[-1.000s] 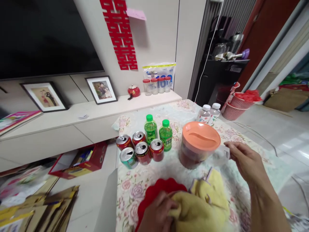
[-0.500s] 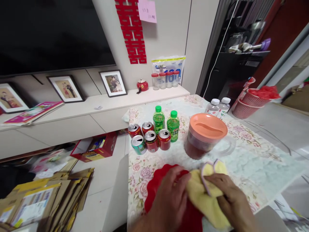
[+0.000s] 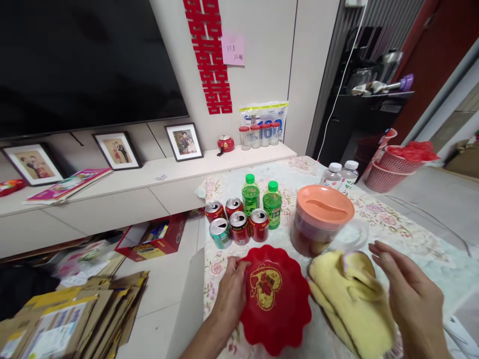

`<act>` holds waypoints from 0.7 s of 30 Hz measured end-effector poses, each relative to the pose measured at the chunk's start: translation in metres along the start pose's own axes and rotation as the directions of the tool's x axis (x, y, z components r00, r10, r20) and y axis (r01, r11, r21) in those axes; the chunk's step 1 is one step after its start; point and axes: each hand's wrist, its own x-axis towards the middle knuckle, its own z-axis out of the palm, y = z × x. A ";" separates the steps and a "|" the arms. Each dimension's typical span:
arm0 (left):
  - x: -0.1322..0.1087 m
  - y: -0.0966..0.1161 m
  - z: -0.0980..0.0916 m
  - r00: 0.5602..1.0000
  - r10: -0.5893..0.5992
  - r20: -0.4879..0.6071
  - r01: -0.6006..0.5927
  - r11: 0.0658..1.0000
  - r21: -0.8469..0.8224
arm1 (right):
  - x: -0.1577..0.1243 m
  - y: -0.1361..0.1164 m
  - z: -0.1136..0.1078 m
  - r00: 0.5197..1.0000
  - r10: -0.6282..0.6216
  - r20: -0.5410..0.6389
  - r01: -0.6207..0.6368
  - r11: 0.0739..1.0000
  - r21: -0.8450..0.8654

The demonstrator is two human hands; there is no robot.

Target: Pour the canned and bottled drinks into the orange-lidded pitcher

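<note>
My left hand (image 3: 232,294) pinches the left rim of a red scalloped plate (image 3: 295,304), thumb on top. The plate has a gold and red print in its middle. To its right a yellow cloth (image 3: 355,304) with a pale purple edging lies crumpled on the table. My right hand (image 3: 413,294) is just right of the cloth, fingers stretched out and holding nothing. Behind the cloth stands a clear pitcher (image 3: 312,232) with an orange lid and dark contents.
Several drink cans (image 3: 239,228) stand behind the plate, beside two green-capped bottles (image 3: 272,207). Two white-capped bottles (image 3: 332,177) are behind the pitcher. The flowered tablecloth (image 3: 389,219) covers the table. Flattened cardboard (image 3: 75,314) and a red box (image 3: 153,244) lie on the floor left.
My right hand has let go of the yellow cloth and moved right. My left hand has shifted left to the plate's rim, uncovering its print. The view has tilted up slightly.
</note>
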 end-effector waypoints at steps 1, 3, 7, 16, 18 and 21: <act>-0.001 0.003 -0.003 1.000 -0.023 0.018 0.022 0.998 0.052 | -0.001 -0.007 0.009 0.996 0.085 -0.018 -0.077 0.961 0.265; -0.004 0.011 -0.012 1.000 -0.027 0.004 0.026 0.983 0.183 | -0.002 -0.015 0.028 0.980 0.194 0.033 -0.176 0.791 0.586; 0.003 0.028 -0.045 0.957 0.243 -0.162 -0.216 0.962 0.166 | 0.004 -0.006 0.051 0.943 0.331 0.047 -0.261 0.641 0.722; 0.144 0.083 -0.097 0.947 0.243 -0.210 -0.280 0.944 -0.172 | 0.008 0.009 0.042 0.831 0.545 0.114 -0.428 0.493 0.758; 0.169 0.093 -0.093 0.956 0.215 -0.198 -0.253 0.948 -0.192 | 0.008 0.009 0.045 0.826 0.549 0.126 -0.434 0.477 0.764; 0.189 0.102 -0.084 0.965 0.163 -0.204 -0.206 0.955 -0.213 | 0.008 0.012 0.047 0.824 0.550 0.136 -0.434 0.458 0.776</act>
